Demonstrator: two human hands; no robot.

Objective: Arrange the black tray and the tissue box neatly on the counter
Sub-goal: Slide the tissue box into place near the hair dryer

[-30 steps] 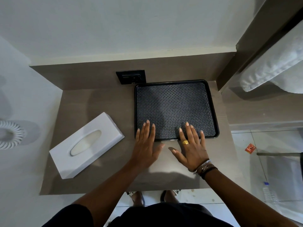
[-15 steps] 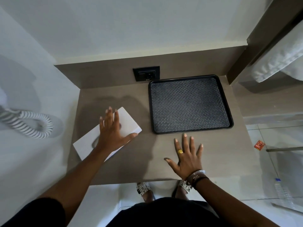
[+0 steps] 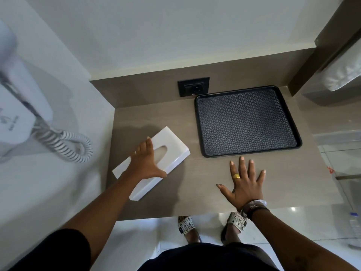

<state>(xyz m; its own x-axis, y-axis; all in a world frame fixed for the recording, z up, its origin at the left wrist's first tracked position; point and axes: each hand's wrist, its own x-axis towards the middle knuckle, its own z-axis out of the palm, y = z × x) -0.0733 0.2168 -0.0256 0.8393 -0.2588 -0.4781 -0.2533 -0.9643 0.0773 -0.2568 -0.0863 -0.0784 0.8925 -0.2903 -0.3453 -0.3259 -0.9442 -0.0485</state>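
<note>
The black tray [image 3: 248,122], patterned and with nothing on it, lies square against the back wall at the right of the brown counter [image 3: 197,184]. A white tissue box [image 3: 175,148] with an oval slot lies at an angle on the counter's left part. My left hand [image 3: 145,163] spans the box's middle, fingers over its far long edge and thumb on its near edge. My right hand [image 3: 244,182] rests flat on the counter just in front of the tray, fingers spread, holding nothing.
A black wall socket [image 3: 193,86] sits behind the tray's left corner. A white wall-mounted device with a coiled cord [image 3: 64,141] hangs on the left wall. A folded white towel [image 3: 343,73] lies on a shelf at the right. The counter's front edge is near my wrists.
My left hand left the tray's front edge, went left and closed across the tissue box. My right hand slid back off the tray onto the counter. The view shifted left.
</note>
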